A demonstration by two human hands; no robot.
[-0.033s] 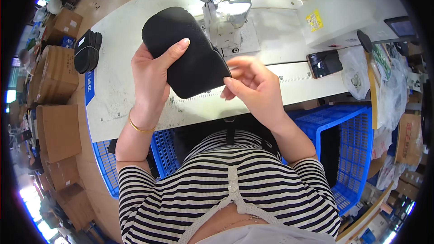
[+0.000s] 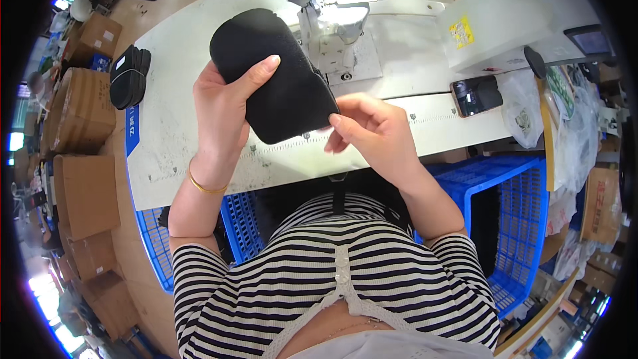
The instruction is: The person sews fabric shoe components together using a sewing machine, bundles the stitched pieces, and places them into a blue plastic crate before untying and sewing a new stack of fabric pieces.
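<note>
A black, padded-looking fabric piece with rounded corners is held up tilted over the sewing table. My left hand grips its left side, thumb lying across the top face and fingers hidden underneath. At the piece's lower right corner, my right hand pinches the edge between thumb and index finger, the other fingers curled below. Just beyond the piece stands the sewing machine's needle and foot area, lit by a bright lamp. The underside of the piece is out of sight.
A banded stack of similar black pieces lies at the table's left edge. On the right are a phone and a clear plastic bag. Blue crates stand below the table near my sides. Cardboard boxes line the left floor.
The fingers of my right hand have shifted slightly at the piece's corner. Both hands and the black piece otherwise stay almost where they were.
</note>
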